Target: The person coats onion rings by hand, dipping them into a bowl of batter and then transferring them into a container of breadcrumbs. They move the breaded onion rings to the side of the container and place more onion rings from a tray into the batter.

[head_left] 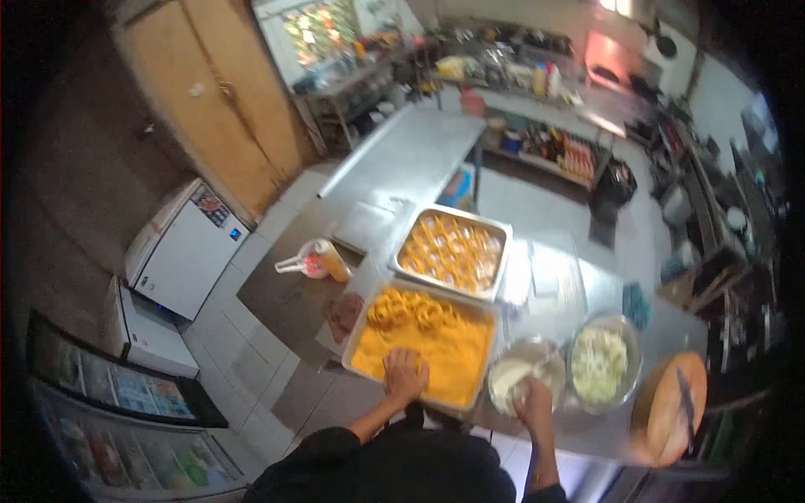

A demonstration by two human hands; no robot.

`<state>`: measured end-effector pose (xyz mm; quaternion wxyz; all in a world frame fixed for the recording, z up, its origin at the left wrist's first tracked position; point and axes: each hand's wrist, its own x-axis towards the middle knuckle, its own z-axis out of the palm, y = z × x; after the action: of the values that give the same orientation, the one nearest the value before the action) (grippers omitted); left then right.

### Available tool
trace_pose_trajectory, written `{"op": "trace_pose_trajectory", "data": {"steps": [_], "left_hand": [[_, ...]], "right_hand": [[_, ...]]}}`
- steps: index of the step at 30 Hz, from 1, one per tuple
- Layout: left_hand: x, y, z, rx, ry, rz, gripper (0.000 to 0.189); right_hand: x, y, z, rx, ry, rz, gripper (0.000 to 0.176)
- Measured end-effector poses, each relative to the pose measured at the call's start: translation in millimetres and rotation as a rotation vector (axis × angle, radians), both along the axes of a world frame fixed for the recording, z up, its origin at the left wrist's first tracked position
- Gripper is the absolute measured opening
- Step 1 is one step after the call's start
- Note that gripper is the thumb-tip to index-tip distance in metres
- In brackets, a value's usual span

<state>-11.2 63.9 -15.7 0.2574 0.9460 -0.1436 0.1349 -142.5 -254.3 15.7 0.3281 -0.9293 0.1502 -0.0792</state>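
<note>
My left hand (404, 375) lies on orange breadcrumbs (459, 356) in a wide metal tray (495, 335), fingers stretched out. Coated rings (402, 308) are heaped along that tray's far side. To the right, my right hand (534, 400) is at a metal bowl of pale batter (508, 375), fingers drawn together and pointing down. Whatever they may hold is hidden. A utensil handle (543, 362) leans in this bowl. Beside it stands a bowl of pale green-white cut rings (599, 356), which look like onion.
Behind the crumb tray, a deeper metal tray (506, 243) holds many coated rings. A round wooden board (662, 419) with a knife (686, 402) lies at the right edge. A container with a red handle (314, 258) stands left. A steel table (419, 151) extends beyond.
</note>
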Motion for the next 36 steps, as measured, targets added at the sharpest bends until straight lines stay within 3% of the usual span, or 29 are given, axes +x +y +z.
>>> {"op": "trace_pose_trajectory", "data": {"steps": [1,2,4,6,7,8,10,11,13,14,16,17,19,20,22,25,29,32,34,36], "left_hand": [[-1.1,0.4,-3.4,-0.001,-0.011,0.002,0.033],[-0.4,1.5,-4.7,-0.011,-0.045,0.027,0.033],[-0.8,3.9,-3.7,-0.025,0.030,-0.026,0.034],[0.1,3.8,-1.5,-0.023,0.029,-0.015,0.034],[-2.9,3.9,-1.3,-0.012,0.050,-0.019,0.034],[-5.7,3.4,-1.6,-0.015,0.047,-0.016,0.034],[-2.3,2.9,-3.2,0.001,0.015,-0.002,0.033],[-0.7,3.2,-4.2,-0.001,0.012,0.001,0.033],[-2.6,5.2,-9.3,-0.017,0.077,-0.024,0.033],[-4.0,6.4,-11.4,-0.018,0.075,-0.028,0.033],[-1.4,6.7,-9.6,-0.002,0.069,-0.045,0.033],[-2.1,6.2,-10.0,-0.006,0.067,-0.045,0.033],[-4.7,7.6,-10.9,-0.048,0.060,-0.047,0.032],[-4.5,8.2,-11.0,-0.047,0.058,-0.052,0.032],[-1.0,7.5,-14.2,-0.043,0.044,-0.048,0.031],[-4.5,6.7,-15.1,-0.051,0.066,-0.036,0.031],[-4.5,7.4,-14.9,-0.067,0.072,-0.045,0.031],[-1.4,7.1,-19.7,-0.032,0.035,-0.043,0.031],[-2.7,7.5,-20.0,-0.011,0.051,-0.033,0.031],[-4.7,8.9,-17.8,-0.019,0.060,-0.035,0.031]], "right_hand": [[3.2,-4.2,14.4,0.134,0.256,0.082,0.031],[3.5,-5.3,11.8,0.037,0.192,0.196,0.031],[6.4,-2.5,7.4,0.133,0.041,0.175,0.031],[8.5,-0.8,9.0,0.058,0.043,0.076,0.033],[10.4,-1.8,17.0,0.079,0.210,0.167,0.031],[9.8,1.8,15.1,0.077,0.208,0.170,0.031],[13.5,10.5,8.7,0.023,-0.153,0.057,0.032],[15.3,8.3,8.8,0.022,-0.156,0.060,0.032],[13.3,3.5,11.6,0.037,0.196,0.271,0.031],[11.5,8.3,11.9,0.037,0.194,0.268,0.031],[14.1,21.5,14.9,0.013,-0.126,0.022,0.027],[13.5,17.0,13.9,0.009,-0.128,0.023,0.027],[10.5,9.3,8.6,0.111,0.159,0.215,0.026],[9.2,12.2,4.5,0.112,0.156,0.211,0.026],[12.1,18.8,0.8,0.040,-0.145,0.049,0.027],[8.2,11.8,5.1,0.180,0.046,0.162,0.028],[6.4,15.2,9.4,0.133,0.069,0.101,0.026],[7.8,16.3,15.6,0.132,-0.060,0.078,0.026],[8.6,13.4,25.6,0.173,0.259,0.118,0.026],[7.2,19.8,14.3,0.120,0.102,0.067,0.026]]}}
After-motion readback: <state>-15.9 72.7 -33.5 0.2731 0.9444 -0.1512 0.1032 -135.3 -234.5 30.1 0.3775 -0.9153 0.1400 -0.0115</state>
